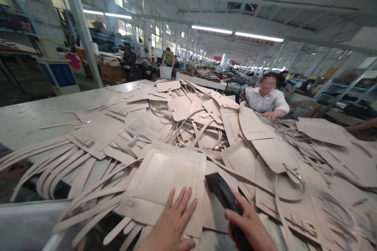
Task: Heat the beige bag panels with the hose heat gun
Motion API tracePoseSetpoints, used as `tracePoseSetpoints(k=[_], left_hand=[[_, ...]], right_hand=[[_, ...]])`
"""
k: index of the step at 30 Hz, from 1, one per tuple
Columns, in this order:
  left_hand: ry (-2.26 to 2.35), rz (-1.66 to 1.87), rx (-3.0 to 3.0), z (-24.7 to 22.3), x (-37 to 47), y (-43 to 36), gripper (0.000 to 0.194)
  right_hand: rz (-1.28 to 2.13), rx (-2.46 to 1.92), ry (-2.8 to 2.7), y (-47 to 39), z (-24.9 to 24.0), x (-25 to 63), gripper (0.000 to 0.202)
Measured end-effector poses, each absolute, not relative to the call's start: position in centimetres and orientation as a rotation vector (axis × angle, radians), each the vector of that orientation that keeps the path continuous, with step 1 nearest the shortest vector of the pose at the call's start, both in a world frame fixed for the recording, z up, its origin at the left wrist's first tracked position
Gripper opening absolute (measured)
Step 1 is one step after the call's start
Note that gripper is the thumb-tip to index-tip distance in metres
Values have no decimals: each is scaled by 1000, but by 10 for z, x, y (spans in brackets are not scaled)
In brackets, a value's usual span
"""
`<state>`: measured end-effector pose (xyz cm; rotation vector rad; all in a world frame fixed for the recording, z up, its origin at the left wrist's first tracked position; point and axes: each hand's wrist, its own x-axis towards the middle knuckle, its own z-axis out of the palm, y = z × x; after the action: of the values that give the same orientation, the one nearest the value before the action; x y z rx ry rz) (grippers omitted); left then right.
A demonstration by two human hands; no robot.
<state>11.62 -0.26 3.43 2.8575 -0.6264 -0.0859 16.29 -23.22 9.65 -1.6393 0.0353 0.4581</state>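
Note:
My left hand (176,219) lies flat with fingers spread on a beige leather-like bag panel (167,172), near its lower edge. A raised rectangular outline runs round the panel's middle. My right hand (247,219) is wrapped round a black hand-held tool (225,194) shaped like a hair clipper. The tool's blunt head is at the panel's right edge; whether it touches cannot be made out. Beige straps (97,204) fan out to the left of the panel. Around it lie heaped bag pieces (179,108) with flaps and gold-coloured buckles.
The heap covers much of the pale table (73,104). Across it, at right, a person in a white shirt (266,100) rests a hand on the pieces. Further back another person bends over a white bin (165,72). A metal post (81,27) stands at left.

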Motion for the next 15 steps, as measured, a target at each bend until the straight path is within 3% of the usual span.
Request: tracePoseSetpoints(k=[5, 10, 13, 15], left_hand=[[-633, -73, 2761, 29, 118, 3, 98], [-671, -7, 2669, 17, 116, 8, 83], [-588, 80, 2606, 26, 134, 9, 66], [-470, 189, 2589, 42, 163, 8, 51]], right_hand=[[586, -1590, -44, -196, 101, 248, 47], [388, -1600, -79, -193, 113, 268, 37], [343, -1595, -75, -202, 120, 245, 43], [378, -1618, -33, -208, 117, 221, 57]])
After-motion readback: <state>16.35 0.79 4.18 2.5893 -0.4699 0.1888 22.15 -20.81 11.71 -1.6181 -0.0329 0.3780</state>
